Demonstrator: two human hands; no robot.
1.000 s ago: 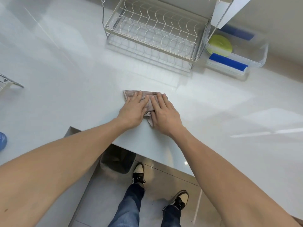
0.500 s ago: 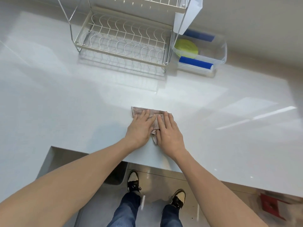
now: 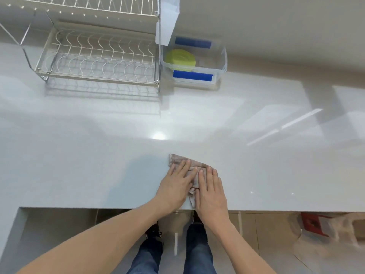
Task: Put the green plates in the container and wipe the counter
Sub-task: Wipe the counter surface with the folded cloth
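Note:
A brownish folded cloth (image 3: 178,160) lies flat on the white counter (image 3: 98,165) near its front edge. My left hand (image 3: 174,187) and my right hand (image 3: 210,191) press side by side on the cloth with straight fingers, covering most of it. The green plates (image 3: 180,59) sit stacked inside a clear plastic container (image 3: 222,62) with blue handles at the back of the counter.
A white wire dish rack (image 3: 98,58) stands at the back left, touching the container's left side. The counter's front edge runs just under my wrists, with a cut-out at the lower left. A red object (image 3: 314,224) lies on the floor at the right.
Both hands have slid the cloth to the right along the counter's front edge. The view has shifted right and back, so the rack and container appear further left.

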